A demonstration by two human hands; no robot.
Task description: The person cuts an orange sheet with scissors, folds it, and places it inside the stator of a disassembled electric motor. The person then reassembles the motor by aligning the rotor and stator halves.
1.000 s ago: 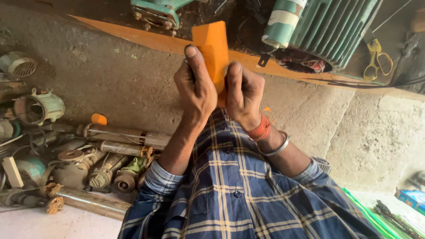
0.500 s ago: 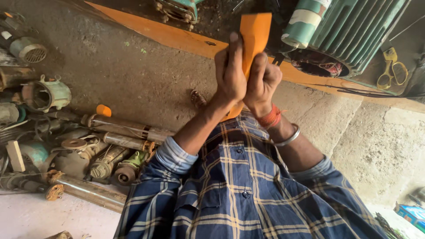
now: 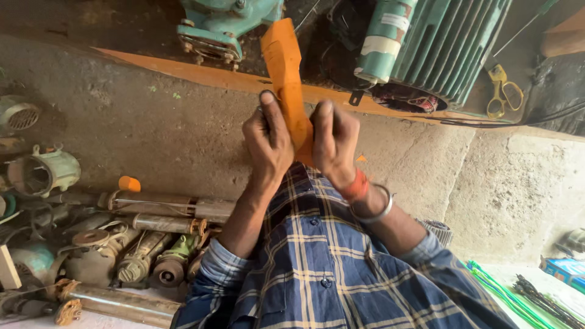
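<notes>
Head view: left hand (image 3: 266, 141) and right hand (image 3: 334, 143) each pinch one orange sheet (image 3: 285, 67).

Two hands: left hand (image 3: 268, 143), right hand (image 3: 334, 143), both gripped one orange strip (image 3: 285, 73). One yellow scissors (image 3: 503, 91) at 2 o'clock. One ribbed green motor (image 3: 445, 42) at 1.

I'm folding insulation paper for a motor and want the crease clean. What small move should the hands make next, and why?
Probably slide both thumbs up the orange paper strip, pressing as they go. The left hand and right hand pinch only its lower part, while the upper part stands free and curved above them, so the fold there looks unpressed.
</notes>
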